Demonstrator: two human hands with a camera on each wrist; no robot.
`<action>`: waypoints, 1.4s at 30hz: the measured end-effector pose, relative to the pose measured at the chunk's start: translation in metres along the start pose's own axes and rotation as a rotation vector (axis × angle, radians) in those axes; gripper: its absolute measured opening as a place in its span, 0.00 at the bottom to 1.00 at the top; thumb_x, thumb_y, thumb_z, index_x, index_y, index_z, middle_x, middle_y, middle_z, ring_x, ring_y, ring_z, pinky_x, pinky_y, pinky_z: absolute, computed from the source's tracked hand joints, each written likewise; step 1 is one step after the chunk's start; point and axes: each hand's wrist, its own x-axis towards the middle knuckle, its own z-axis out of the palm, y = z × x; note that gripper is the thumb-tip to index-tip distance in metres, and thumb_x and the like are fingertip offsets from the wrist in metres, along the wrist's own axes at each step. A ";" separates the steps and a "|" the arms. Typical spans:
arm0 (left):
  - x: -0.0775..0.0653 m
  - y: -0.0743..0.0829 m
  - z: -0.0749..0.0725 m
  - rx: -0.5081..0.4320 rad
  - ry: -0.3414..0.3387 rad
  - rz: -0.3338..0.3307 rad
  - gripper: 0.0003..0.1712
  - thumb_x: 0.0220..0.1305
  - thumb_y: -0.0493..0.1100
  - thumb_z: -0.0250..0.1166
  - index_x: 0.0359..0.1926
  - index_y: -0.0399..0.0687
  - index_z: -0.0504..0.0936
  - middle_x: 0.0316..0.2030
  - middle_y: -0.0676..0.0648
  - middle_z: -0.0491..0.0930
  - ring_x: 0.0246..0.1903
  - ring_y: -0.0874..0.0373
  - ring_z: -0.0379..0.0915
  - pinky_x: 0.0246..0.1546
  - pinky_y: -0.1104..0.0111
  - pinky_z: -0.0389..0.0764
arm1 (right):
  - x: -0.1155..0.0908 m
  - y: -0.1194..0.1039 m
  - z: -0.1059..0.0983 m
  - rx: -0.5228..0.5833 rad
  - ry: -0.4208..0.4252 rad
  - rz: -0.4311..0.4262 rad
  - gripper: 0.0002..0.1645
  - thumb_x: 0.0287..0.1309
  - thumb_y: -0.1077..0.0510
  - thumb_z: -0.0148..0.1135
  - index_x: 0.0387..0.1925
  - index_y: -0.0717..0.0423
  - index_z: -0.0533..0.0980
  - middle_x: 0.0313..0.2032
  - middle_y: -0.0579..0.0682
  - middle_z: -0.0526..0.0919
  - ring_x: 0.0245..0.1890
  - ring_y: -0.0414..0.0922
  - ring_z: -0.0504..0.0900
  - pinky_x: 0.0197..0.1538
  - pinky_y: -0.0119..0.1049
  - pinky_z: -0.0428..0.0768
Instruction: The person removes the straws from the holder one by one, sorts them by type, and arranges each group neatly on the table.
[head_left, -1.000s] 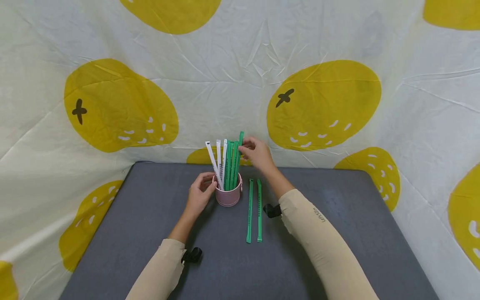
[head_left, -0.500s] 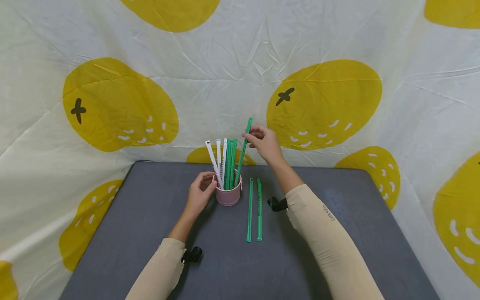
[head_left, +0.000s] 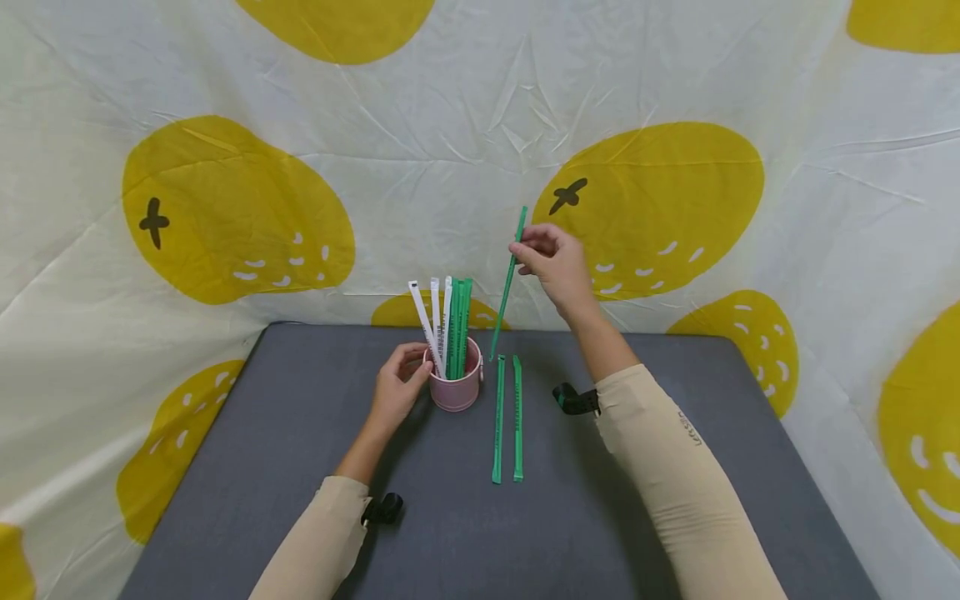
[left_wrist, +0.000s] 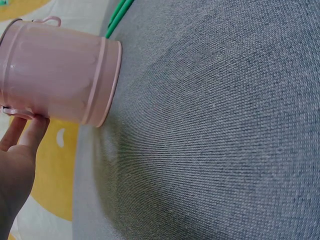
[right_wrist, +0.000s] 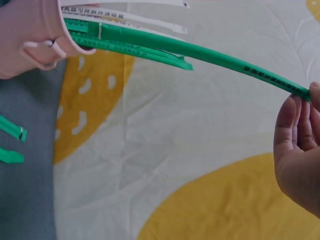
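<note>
Right hand (head_left: 557,265) pinches a lifted green straw (head_left: 506,300) near its upper end; left hand (head_left: 399,390) grips the pink bucket (head_left: 454,395); white straws (head_left: 447,312) and bunched green straws (head_left: 459,329) stand inside, between hands; two loose green straws (head_left: 518,417) lie nearer the person than right hand, on worktop (head_left: 315,392).

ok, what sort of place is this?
Probably a makeshift recording booth, though I can't be sure: a dark gray tabletop, a creased white cloth with big yellow fruit-like prints hung behind it, and black devices at the wrists. No wider room shows.
</note>
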 end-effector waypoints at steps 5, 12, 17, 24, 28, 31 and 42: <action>0.001 0.000 -0.002 -0.001 0.002 0.005 0.22 0.63 0.33 0.63 0.56 0.26 0.71 0.52 0.27 0.75 0.54 0.33 0.74 0.59 0.44 0.71 | -0.003 -0.001 -0.011 -0.047 0.011 -0.015 0.19 0.53 0.54 0.71 0.44 0.58 0.78 0.31 0.43 0.83 0.31 0.45 0.81 0.33 0.29 0.82; 0.003 -0.002 -0.004 0.028 0.007 0.018 0.21 0.63 0.34 0.63 0.56 0.28 0.72 0.52 0.28 0.76 0.53 0.35 0.75 0.59 0.44 0.71 | -0.009 0.013 -0.024 -0.079 0.019 0.018 0.18 0.54 0.54 0.70 0.43 0.57 0.76 0.31 0.43 0.81 0.31 0.44 0.79 0.35 0.36 0.83; 0.003 -0.002 -0.005 0.026 0.006 0.000 0.22 0.63 0.35 0.64 0.56 0.29 0.73 0.52 0.29 0.76 0.54 0.35 0.75 0.60 0.44 0.71 | -0.018 0.033 -0.033 -0.158 0.014 0.066 0.20 0.55 0.51 0.69 0.43 0.58 0.74 0.31 0.45 0.80 0.29 0.41 0.80 0.39 0.38 0.84; 0.002 0.000 -0.004 0.035 0.006 0.005 0.22 0.63 0.34 0.63 0.56 0.29 0.72 0.53 0.28 0.76 0.54 0.34 0.74 0.60 0.43 0.71 | -0.034 0.069 -0.043 -0.278 0.015 0.128 0.21 0.56 0.48 0.67 0.44 0.57 0.74 0.30 0.45 0.79 0.30 0.43 0.81 0.36 0.34 0.83; 0.002 0.000 -0.004 0.040 0.002 0.013 0.22 0.63 0.34 0.63 0.56 0.28 0.72 0.52 0.28 0.76 0.54 0.33 0.74 0.59 0.44 0.71 | -0.043 0.091 -0.048 -0.308 0.012 0.114 0.22 0.57 0.49 0.67 0.44 0.61 0.73 0.31 0.46 0.80 0.29 0.44 0.81 0.35 0.36 0.84; 0.001 0.000 -0.004 0.041 0.000 0.013 0.22 0.63 0.33 0.63 0.56 0.27 0.72 0.53 0.26 0.75 0.54 0.33 0.74 0.59 0.44 0.71 | -0.051 0.108 -0.052 -0.338 0.006 0.128 0.22 0.56 0.50 0.68 0.43 0.63 0.74 0.31 0.50 0.81 0.28 0.43 0.81 0.35 0.37 0.84; 0.003 0.000 -0.003 0.048 0.009 0.038 0.21 0.63 0.33 0.63 0.55 0.27 0.72 0.52 0.25 0.75 0.53 0.33 0.74 0.58 0.44 0.72 | -0.071 0.146 -0.061 -0.492 -0.013 0.304 0.20 0.57 0.50 0.67 0.43 0.60 0.74 0.33 0.57 0.84 0.36 0.63 0.83 0.29 0.33 0.76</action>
